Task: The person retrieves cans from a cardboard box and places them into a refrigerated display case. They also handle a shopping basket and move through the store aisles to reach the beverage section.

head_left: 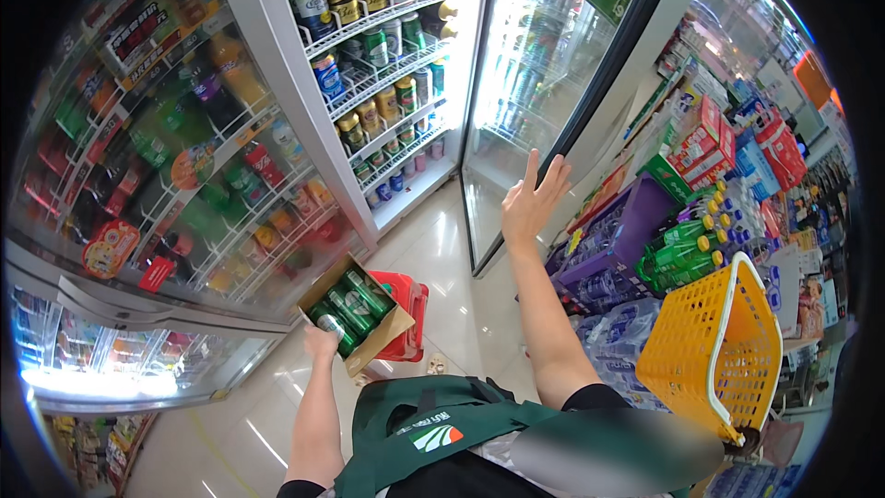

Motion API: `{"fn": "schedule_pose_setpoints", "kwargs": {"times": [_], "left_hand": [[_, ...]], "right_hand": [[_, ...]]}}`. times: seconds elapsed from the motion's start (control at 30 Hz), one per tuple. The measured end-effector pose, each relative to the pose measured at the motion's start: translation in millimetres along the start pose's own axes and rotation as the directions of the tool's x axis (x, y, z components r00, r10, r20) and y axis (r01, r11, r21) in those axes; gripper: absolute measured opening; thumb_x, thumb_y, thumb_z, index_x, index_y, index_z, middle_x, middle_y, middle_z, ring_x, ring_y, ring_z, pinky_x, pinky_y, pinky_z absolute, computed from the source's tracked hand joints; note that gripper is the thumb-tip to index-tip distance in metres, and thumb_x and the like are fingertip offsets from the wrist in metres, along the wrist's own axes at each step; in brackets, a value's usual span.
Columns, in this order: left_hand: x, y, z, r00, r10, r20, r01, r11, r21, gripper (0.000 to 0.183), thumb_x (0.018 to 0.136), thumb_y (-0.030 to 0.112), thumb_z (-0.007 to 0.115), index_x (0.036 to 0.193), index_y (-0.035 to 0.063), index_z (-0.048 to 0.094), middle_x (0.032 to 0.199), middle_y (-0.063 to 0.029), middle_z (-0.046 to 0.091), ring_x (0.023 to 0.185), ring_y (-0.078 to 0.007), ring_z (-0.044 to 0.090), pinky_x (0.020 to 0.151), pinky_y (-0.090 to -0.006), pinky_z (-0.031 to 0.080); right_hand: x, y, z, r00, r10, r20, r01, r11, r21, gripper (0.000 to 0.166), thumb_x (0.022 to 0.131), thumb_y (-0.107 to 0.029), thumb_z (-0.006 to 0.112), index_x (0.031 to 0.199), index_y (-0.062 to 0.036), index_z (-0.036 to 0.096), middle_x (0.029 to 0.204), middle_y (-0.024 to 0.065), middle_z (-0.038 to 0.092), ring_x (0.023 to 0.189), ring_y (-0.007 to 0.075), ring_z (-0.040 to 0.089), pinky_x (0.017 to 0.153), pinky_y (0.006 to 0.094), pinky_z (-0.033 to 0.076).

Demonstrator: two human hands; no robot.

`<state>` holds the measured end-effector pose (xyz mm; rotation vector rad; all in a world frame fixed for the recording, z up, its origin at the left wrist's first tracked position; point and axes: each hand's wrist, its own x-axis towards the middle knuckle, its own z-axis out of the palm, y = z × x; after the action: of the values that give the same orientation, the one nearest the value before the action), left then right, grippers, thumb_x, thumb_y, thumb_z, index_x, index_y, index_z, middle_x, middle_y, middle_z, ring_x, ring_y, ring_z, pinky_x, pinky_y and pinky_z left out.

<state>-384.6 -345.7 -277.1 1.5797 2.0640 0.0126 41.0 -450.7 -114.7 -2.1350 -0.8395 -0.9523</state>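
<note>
My left hand [322,342] grips the near left edge of an opened cardboard box [388,337], its fingertips close to a green can. Several green drink cans [352,308] lie inside the box, which is tilted over a red plastic stool or crate [413,315]. My right hand [534,204] is raised with fingers spread beside the frame of an open glass fridge door [546,83]; whether it touches the door I cannot tell. Behind the doorway, the lit fridge has wire shelves [377,10] with rows of gold, green, red and blue cans.
A closed glass fridge door [173,152] with bottled drinks behind it stands on the left. To the right are a yellow plastic basket [681,353], green bottles [681,252], a purple display carton [632,211] and red boxes [702,142]. Glossy tiles [429,221] cover the floor.
</note>
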Motion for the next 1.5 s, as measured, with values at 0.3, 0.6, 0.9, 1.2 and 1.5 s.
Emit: {"fn": "schedule_pose_setpoints", "kwargs": {"times": [0.3, 0.6, 0.9, 1.2, 1.5], "left_hand": [[0.0, 4.1, 3.3, 0.997, 0.055, -0.062, -0.050, 0.995, 0.085, 0.052, 0.069, 0.015, 0.062, 0.115, -0.0066, 0.048, 0.107, -0.0277, 0.061, 0.103, -0.0423, 0.058, 0.092, -0.0454, 0.045], [-10.9, 49.5, 18.2, 0.996, 0.087, -0.026, -0.089, 0.992, -0.089, 0.039, 0.067, 0.012, 0.058, 0.102, -0.0050, 0.057, 0.097, -0.0289, 0.063, 0.097, -0.0429, 0.061, 0.086, -0.0477, 0.048], [-2.4, 134.3, 57.1, 0.961, 0.278, 0.015, -0.267, 0.936, -0.229, 0.030, 0.068, 0.013, 0.056, 0.092, -0.0046, 0.062, 0.092, -0.0275, 0.065, 0.094, -0.0435, 0.060, 0.085, -0.0469, 0.047], [1.5, 237.2, 81.1, 0.878, 0.467, -0.105, -0.478, 0.868, -0.134, 0.033, 0.081, 0.025, 0.058, 0.079, -0.0064, 0.067, 0.079, -0.0285, 0.064, 0.079, -0.0426, 0.064, 0.073, -0.0486, 0.050], [48.5, 329.7, 99.5, 0.818, 0.575, -0.007, -0.572, 0.812, -0.111, 0.025, 0.084, 0.020, 0.058, 0.084, -0.0035, 0.068, 0.084, -0.0281, 0.065, 0.083, -0.0404, 0.064, 0.078, -0.0465, 0.050]], "right_hand": [[-3.5, 60.3, 43.3, 0.880, -0.470, -0.071, 0.465, 0.882, -0.078, 0.058, 0.077, -0.008, 0.060, 0.130, -0.0310, 0.054, 0.154, 0.0077, 0.017, 0.143, 0.0355, 0.005, 0.110, 0.0489, 0.025], [-10.9, 50.7, 62.4, 0.852, -0.501, -0.152, 0.493, 0.866, -0.089, 0.050, 0.077, -0.010, 0.056, 0.121, -0.0318, 0.062, 0.153, 0.0007, 0.022, 0.143, 0.0303, 0.007, 0.112, 0.0419, 0.021], [-2.9, 108.2, 51.4, 0.840, -0.542, -0.039, 0.533, 0.835, -0.135, 0.048, 0.076, -0.011, 0.058, 0.120, -0.0292, 0.062, 0.154, 0.0133, 0.013, 0.143, 0.0340, 0.004, 0.115, 0.0452, 0.012], [13.5, 150.7, 34.5, 0.911, -0.411, -0.015, 0.402, 0.898, -0.176, 0.049, 0.077, -0.008, 0.059, 0.123, -0.0245, 0.060, 0.155, 0.0182, 0.003, 0.143, 0.0342, 0.002, 0.114, 0.0497, 0.013], [31.4, 182.8, 36.6, 0.982, -0.182, -0.048, 0.171, 0.969, -0.178, 0.041, 0.083, -0.004, 0.054, 0.121, -0.0189, 0.060, 0.154, 0.0164, -0.008, 0.140, 0.0450, -0.005, 0.113, 0.0534, 0.013]]}}
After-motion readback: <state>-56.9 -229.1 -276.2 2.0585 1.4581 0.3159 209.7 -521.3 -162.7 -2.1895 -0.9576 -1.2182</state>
